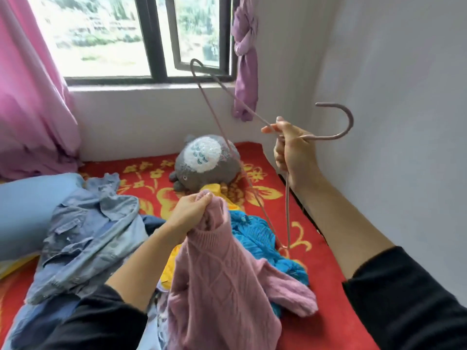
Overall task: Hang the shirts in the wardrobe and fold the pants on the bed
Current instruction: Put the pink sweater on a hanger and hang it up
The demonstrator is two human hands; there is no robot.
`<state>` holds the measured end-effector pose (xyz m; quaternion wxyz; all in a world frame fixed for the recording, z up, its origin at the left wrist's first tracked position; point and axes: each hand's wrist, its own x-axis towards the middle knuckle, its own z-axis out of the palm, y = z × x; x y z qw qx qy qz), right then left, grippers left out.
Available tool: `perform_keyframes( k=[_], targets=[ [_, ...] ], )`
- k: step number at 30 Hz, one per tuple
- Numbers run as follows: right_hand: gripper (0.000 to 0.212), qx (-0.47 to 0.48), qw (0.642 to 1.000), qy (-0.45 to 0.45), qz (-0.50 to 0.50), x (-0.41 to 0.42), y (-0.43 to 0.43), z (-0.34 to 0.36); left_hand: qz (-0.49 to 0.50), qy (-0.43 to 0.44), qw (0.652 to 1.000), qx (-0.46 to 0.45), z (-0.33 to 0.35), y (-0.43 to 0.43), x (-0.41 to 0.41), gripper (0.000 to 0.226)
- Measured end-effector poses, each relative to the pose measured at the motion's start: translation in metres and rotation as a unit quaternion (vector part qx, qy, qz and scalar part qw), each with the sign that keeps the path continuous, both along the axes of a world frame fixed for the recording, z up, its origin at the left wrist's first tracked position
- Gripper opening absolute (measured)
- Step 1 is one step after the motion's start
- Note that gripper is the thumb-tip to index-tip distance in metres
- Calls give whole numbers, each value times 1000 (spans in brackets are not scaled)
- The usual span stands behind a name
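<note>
Red-covered bed point(328, 286) below a window point(154, 46): a shirt is being readied for its hanger.
Near the bed's middle, the pink sweater point(222, 286) is held up by its neckline, clenched in the left grip point(192, 210). The hanger point(350, 122) is grasped just below its hook by the right grip point(290, 152), raised near the bed's right edge. The hanging step is judged in hand; next, one hanger arm would need threading into the neck opening.
</note>
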<state>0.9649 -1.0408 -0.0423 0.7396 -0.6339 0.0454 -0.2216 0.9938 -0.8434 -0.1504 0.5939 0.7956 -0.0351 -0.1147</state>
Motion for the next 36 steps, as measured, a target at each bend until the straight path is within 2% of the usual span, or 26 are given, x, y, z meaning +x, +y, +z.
perform_keyframes(
  k=[4,9,15,18,20,22,24,26,28,33,35,36],
  targets=[
    [40,80,993,-40,76,7,5,21,-13,5,1000,22,0,9,-3,24],
    [42,202,958,-42,201,21,14,25,-81,41,995,-27,20,28,-14,27],
    [45,236,926,-24,295,29,39,25,-112,84,990,-23,23,51,-30,19],
    [40,242,916,-30,317,32,47,26,-116,114,985,-53,22,62,-36,20],
    [37,222,920,-2,324,36,56,13,-108,118,984,-80,21,66,-38,20],
    [40,163,934,63,311,36,68,-16,-84,116,984,-105,22,66,-39,20],
    [47,54,950,120,284,31,73,-55,-52,118,980,-151,23,69,-39,19],
    [44,-59,954,152,252,20,65,-88,-27,122,968,-218,21,77,-38,21],
    [40,-113,952,176,225,11,49,-107,-7,118,956,-269,16,86,-38,29],
    [26,-183,965,144,123,11,24,-96,49,148,930,-332,11,87,-38,23],
    [18,-204,965,142,86,13,15,-90,61,168,910,-375,17,89,-36,28],
    [20,-209,964,149,71,12,10,-91,64,176,899,-396,19,90,-35,34]
  ],
)
